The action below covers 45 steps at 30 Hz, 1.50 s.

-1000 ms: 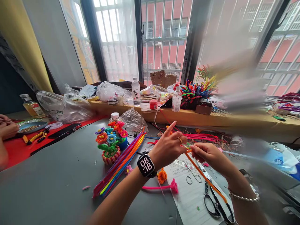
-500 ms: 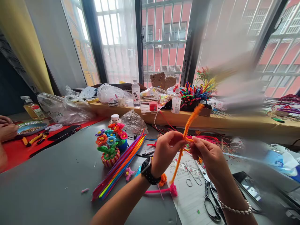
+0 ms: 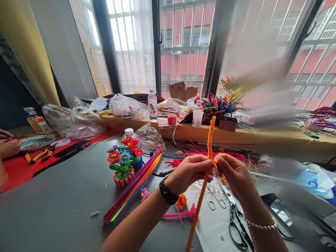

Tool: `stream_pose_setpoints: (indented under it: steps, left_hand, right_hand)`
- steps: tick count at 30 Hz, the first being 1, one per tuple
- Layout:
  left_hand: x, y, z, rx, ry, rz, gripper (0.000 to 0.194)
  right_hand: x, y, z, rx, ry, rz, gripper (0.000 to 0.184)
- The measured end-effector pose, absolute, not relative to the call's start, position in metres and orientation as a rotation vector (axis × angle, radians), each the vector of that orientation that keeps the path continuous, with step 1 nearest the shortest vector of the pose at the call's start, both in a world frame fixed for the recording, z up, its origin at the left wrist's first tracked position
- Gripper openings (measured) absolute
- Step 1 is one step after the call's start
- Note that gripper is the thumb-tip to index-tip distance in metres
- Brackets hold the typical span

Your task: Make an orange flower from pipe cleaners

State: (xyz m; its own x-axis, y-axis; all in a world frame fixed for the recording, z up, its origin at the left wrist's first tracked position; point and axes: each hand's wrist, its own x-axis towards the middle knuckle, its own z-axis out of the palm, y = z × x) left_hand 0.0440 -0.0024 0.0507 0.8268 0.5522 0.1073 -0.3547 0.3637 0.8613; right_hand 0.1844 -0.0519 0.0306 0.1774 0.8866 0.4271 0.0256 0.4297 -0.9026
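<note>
An orange pipe cleaner (image 3: 201, 203) passes between my two hands over the table. Its upper part stands upright, wound in tight coils, while the plain lower length hangs toward the front. My left hand (image 3: 195, 168) pinches it just below the coils. Right beside it, my right hand (image 3: 231, 171) has thumb and finger closed on a short orange end at the same spot. Beneath my hands lie a white paper sheet (image 3: 212, 231), large black-handled scissors (image 3: 237, 224) and small scissors (image 3: 214, 203). An orange fuzzy flower (image 3: 181, 201) and a pink pipe-cleaner flower (image 3: 181, 214) rest near my left wrist.
Left of my arm lies a bundle of colored pipe cleaners (image 3: 139, 185) beside a small pot of fuzzy flowers (image 3: 124, 168). A phone (image 3: 278, 210) is at the right. Another person's hands (image 3: 7, 145) are at the far left. Bottles and bags line the window ledge (image 3: 126, 122).
The orange pipe cleaner has turned, so its coiled part now points up and its tail hangs down. My left hand went from an extended finger to a pinch; my wrist rotated.
</note>
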Motion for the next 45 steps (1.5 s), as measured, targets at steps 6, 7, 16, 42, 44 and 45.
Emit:
stream_pose_setpoints:
  steps: [6, 7, 16, 42, 44, 45]
  left_hand:
    - [0.048, 0.0, 0.043, 0.953, 0.115, 0.368, 0.021]
    - [0.048, 0.0, 0.042, 0.943, 0.105, 0.35, 0.021]
    - [0.051, -0.002, 0.035, 0.779, -0.008, 0.148, 0.012]
    - [0.048, 0.002, 0.045, 2.027, 0.597, 1.003, 0.03]
    - [0.047, 0.001, 0.046, 2.132, 0.637, 1.05, 0.028]
    - [0.046, 0.0, 0.047, 2.192, 0.659, 1.074, 0.027]
  right_hand:
    - [0.19, -0.049, 0.025, -0.849, -1.314, 0.808, 0.018]
    - [0.193, -0.049, 0.025, -0.859, -1.346, 0.779, 0.02]
    - [0.206, -0.061, 0.028, -0.82, -1.573, 0.859, 0.027]
    - [0.199, -0.05, 0.031, -0.996, -1.283, 0.792, 0.012]
    - [0.198, -0.05, 0.031, -1.001, -1.254, 0.762, 0.012]
    - [0.197, -0.05, 0.031, -1.003, -1.24, 0.752, 0.011]
